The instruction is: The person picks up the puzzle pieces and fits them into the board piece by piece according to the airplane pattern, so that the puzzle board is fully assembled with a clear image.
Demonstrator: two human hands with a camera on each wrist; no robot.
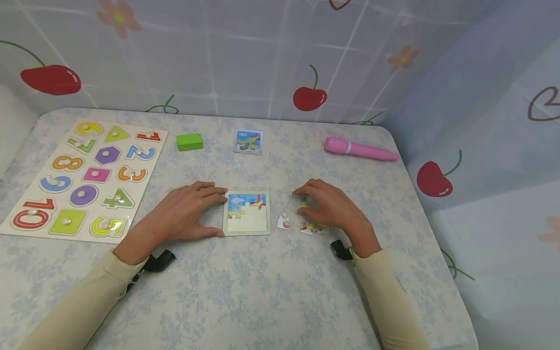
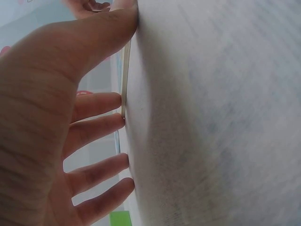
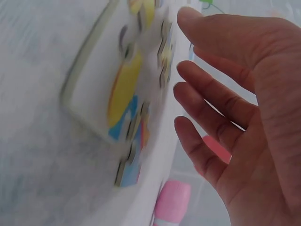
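A small square jigsaw tray (image 1: 253, 223) lies on the table, airplane-picture pieces (image 1: 245, 200) filling its upper part and left side. At the tray's left edge rests my left hand (image 1: 188, 213), fingers nearly straight, thumb by the lower left corner. In the left wrist view the fingertips (image 2: 117, 120) touch the thin edge. Over loose jigsaw pieces (image 1: 308, 228) right of the tray is my right hand (image 1: 325, 206), partly covering them. The right wrist view shows its fingers (image 3: 202, 99) loosely bent above the pieces (image 3: 124, 94), with nothing between them. One piece (image 1: 283, 222) lies nearer the tray.
On the left lies a board of number and shape pegs (image 1: 83, 175). Farther back are a green block (image 1: 189, 142), an airplane picture card (image 1: 248, 141) and a pink marker-like stick (image 1: 360, 149). A curtain (image 1: 245, 58) hangs behind the table.
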